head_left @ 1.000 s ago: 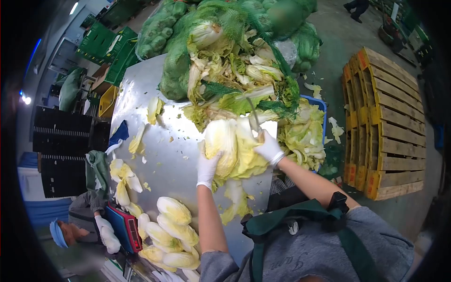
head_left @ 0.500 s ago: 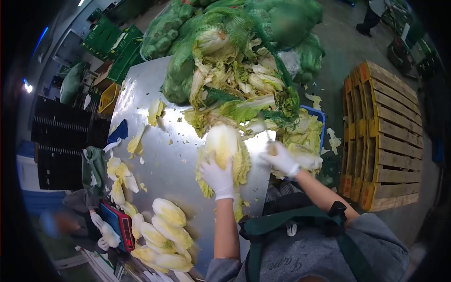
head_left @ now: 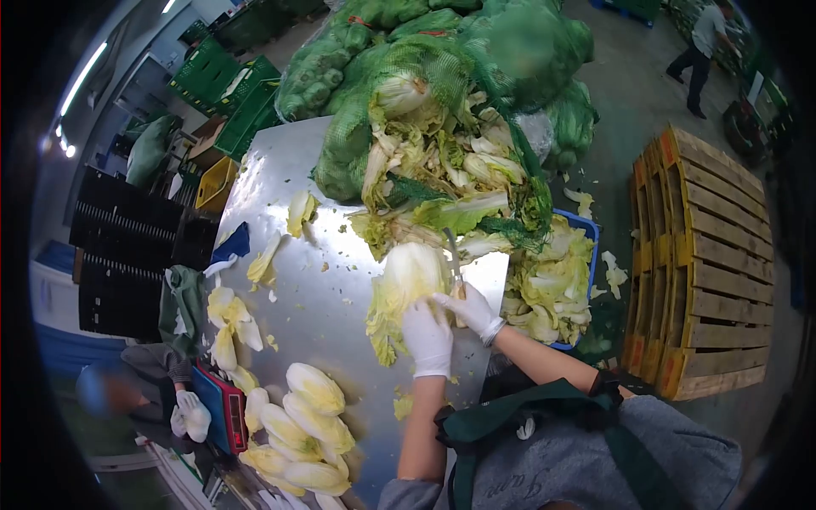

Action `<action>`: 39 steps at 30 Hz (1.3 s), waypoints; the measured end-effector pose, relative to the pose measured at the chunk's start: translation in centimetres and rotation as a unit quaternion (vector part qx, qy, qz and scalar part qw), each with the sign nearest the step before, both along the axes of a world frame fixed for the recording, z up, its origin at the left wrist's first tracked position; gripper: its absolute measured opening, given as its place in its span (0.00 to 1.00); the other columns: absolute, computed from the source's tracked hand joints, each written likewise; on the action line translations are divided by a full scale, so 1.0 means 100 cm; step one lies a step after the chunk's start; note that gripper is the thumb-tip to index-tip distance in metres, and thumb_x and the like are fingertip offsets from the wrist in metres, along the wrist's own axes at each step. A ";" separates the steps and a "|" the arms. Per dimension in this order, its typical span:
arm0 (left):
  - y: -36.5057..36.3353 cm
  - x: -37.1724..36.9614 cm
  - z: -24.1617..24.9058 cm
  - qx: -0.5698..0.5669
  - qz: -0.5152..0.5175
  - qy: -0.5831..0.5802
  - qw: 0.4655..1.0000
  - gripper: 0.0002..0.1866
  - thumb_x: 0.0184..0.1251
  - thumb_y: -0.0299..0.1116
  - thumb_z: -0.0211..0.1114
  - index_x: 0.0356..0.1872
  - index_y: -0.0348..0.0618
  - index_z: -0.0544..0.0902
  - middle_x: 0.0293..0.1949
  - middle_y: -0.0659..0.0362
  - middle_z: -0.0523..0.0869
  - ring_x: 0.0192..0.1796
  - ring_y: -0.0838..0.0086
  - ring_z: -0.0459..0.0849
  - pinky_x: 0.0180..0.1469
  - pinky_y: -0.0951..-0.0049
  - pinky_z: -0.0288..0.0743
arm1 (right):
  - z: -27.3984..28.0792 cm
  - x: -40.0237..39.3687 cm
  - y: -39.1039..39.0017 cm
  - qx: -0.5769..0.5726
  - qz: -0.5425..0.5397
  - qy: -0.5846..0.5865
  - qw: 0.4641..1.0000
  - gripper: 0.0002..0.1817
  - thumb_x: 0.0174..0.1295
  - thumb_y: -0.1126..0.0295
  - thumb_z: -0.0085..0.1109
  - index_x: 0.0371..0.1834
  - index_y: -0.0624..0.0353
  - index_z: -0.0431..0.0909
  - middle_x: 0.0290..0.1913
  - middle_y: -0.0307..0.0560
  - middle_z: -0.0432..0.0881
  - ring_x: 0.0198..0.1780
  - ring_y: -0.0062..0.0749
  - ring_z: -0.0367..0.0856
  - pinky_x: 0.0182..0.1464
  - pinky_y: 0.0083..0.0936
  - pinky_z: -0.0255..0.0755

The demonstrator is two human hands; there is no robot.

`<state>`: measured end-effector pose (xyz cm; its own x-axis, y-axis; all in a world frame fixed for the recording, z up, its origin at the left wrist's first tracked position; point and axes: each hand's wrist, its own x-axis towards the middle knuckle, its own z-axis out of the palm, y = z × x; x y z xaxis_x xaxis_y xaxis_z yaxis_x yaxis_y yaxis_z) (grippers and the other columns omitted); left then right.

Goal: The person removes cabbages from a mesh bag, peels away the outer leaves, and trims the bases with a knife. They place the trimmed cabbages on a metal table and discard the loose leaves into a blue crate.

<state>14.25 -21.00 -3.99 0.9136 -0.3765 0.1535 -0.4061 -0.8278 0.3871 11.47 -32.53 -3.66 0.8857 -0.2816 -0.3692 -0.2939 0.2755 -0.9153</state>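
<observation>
A napa cabbage (head_left: pixel 411 270) with a white base and loose yellow-green outer leaves lies on the metal table (head_left: pixel 319 319) in front of me. My left hand (head_left: pixel 427 334), in a white glove, grips its near, leafy end. At the cabbage's right side, my gloved right hand (head_left: pixel 474 312) is closed around the handle of a curved-bladed knife (head_left: pixel 453 248). The blade points away from me, close beside the cabbage; whether it touches cannot be seen. Several trimmed cabbages (head_left: pixel 310 425) are heaped at the table's near left.
Green mesh bags (head_left: pixel 340 161) of cabbages cover the table's far end, one spilling leaves. A blue bin (head_left: pixel 592 255) of leaves stands at right, beside stacked wooden pallets (head_left: pixel 722 263). A co-worker (head_left: pixel 153 382) is at left by a red scale (head_left: pixel 228 408); another person (head_left: pixel 705 51) is far right.
My right hand has come left from over the bin to the cabbage, bringing the knife. The leaf near the bin has left that hand's side. The distant person has come further into view.
</observation>
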 end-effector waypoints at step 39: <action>-0.005 0.035 -0.013 0.044 0.136 0.048 0.989 0.50 0.44 0.51 0.70 0.68 0.42 0.56 0.64 0.37 0.60 0.62 0.44 0.65 0.64 0.54 0.59 | -0.081 0.030 0.017 -0.248 -0.080 0.131 0.957 0.27 0.44 0.63 0.67 0.42 0.63 0.64 0.37 0.61 0.78 0.42 0.55 0.78 0.44 0.37 0.72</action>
<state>17.75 -21.55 -5.25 0.9917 -0.1229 0.0381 -0.1286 -0.9335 0.3347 14.48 -30.87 -11.73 0.7126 -0.6029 -0.3587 -0.5212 -0.1126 -0.8460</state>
